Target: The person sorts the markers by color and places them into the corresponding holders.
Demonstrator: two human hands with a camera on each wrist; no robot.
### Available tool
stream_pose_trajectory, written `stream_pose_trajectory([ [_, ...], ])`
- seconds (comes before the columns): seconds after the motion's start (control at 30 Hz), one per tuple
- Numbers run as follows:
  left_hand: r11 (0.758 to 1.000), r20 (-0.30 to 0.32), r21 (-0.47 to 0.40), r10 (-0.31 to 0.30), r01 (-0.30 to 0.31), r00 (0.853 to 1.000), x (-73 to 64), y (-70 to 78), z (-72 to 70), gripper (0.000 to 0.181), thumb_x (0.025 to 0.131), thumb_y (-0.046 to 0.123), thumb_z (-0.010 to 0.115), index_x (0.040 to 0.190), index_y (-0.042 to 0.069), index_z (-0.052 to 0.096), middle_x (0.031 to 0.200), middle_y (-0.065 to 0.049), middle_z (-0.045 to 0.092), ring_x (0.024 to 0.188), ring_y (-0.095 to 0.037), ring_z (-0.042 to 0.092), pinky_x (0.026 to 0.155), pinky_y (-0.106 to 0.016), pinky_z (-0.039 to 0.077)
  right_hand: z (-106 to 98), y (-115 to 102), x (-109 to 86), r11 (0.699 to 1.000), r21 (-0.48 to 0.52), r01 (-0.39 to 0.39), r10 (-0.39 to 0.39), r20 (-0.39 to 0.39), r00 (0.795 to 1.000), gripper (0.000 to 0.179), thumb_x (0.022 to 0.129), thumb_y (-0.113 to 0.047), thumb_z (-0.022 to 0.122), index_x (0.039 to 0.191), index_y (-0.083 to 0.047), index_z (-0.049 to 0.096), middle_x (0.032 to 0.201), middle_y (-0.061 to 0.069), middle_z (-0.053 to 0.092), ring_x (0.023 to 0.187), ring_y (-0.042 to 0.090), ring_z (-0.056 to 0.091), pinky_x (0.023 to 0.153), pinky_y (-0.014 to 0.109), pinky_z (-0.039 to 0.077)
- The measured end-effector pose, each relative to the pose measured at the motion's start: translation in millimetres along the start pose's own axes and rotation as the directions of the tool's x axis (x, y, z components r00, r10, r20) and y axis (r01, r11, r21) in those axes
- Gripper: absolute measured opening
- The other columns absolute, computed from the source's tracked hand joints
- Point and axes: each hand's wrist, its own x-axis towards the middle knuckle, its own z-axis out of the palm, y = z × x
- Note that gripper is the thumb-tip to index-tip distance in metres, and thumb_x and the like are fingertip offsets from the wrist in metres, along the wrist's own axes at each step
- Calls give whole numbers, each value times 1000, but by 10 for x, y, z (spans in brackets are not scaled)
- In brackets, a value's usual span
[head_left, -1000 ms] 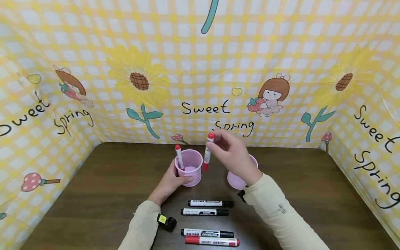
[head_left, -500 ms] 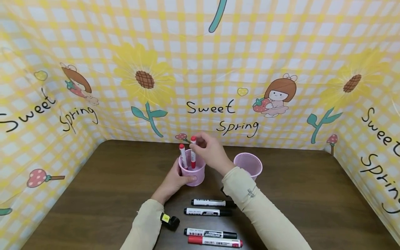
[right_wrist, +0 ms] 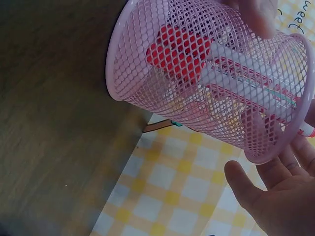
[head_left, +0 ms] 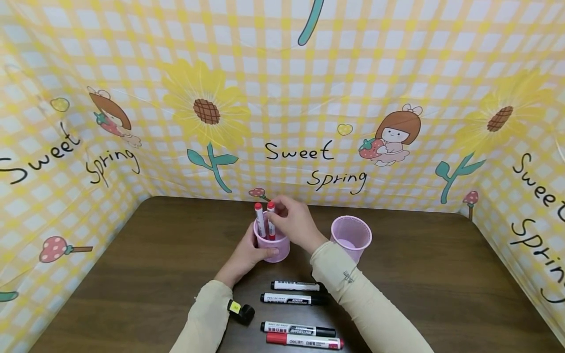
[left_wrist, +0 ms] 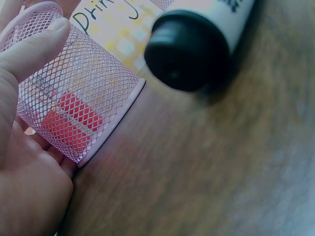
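My left hand point(head_left: 244, 252) grips a pink mesh pen cup point(head_left: 279, 252) from its left side, thumb across the front. Inside the cup a red-ended whiteboard marker point(head_left: 260, 223) leans at the left. Over the rim, my right hand point(head_left: 297, 223) pinches the upper end of a second red marker point(head_left: 271, 225), which stands in the cup beside the first. Through the mesh in the right wrist view, the red lower ends point(right_wrist: 179, 54) of both markers sit side by side near the base. The right fingertips are partly hidden behind the rim there.
Another pink mesh cup point(head_left: 350, 233) stands to the right, behind the right forearm. Nearer on the brown table point(head_left: 132, 294) lie several black markers point(head_left: 291, 298) and a red marker point(head_left: 304, 340). Checked yellow cloth point(head_left: 291, 98) walls the back and sides.
My right hand has moved left from between the cups and lowered its red marker into the left cup. The left hand keeps its grip on that cup.
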Motion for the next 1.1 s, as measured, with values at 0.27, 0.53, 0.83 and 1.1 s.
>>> stream_pose_trajectory([
  [0.27,1000,-6,-3,14,-14,1000,-11,12,8,94,80,15,86,153,6,28,146,-16,46,131,-31,45,111,-47,34,22,-8,-8,1000,-10,18,-18,3,1000,18,92,-16,75,108,-12,68,94,-1,69,85,13,63,73,30,54],
  [0.53,1000,-8,0,13,-13,1000,-3,20,10,93,81,14,86,153,5,27,145,-17,46,131,-31,46,111,-47,34,13,9,-3,999,-5,44,-44,13,999,17,93,-16,74,108,-12,67,95,-1,68,86,13,63,77,31,54],
  [0.83,1000,-2,-11,9,-9,1000,-20,45,6,93,81,15,85,153,4,27,146,-18,45,132,-32,45,111,-46,33,9,1,-16,999,10,39,-39,28,999,18,92,-16,74,108,-13,66,94,-1,67,85,14,63,76,30,54],
  [1.1,1000,1,-12,6,-6,1000,-12,32,8,93,81,13,84,153,5,27,145,-18,45,131,-32,45,111,-46,33,-12,-14,-15,1000,2,14,-15,52,999,24,93,-17,73,115,-13,66,97,0,67,88,14,63,76,31,54],
])
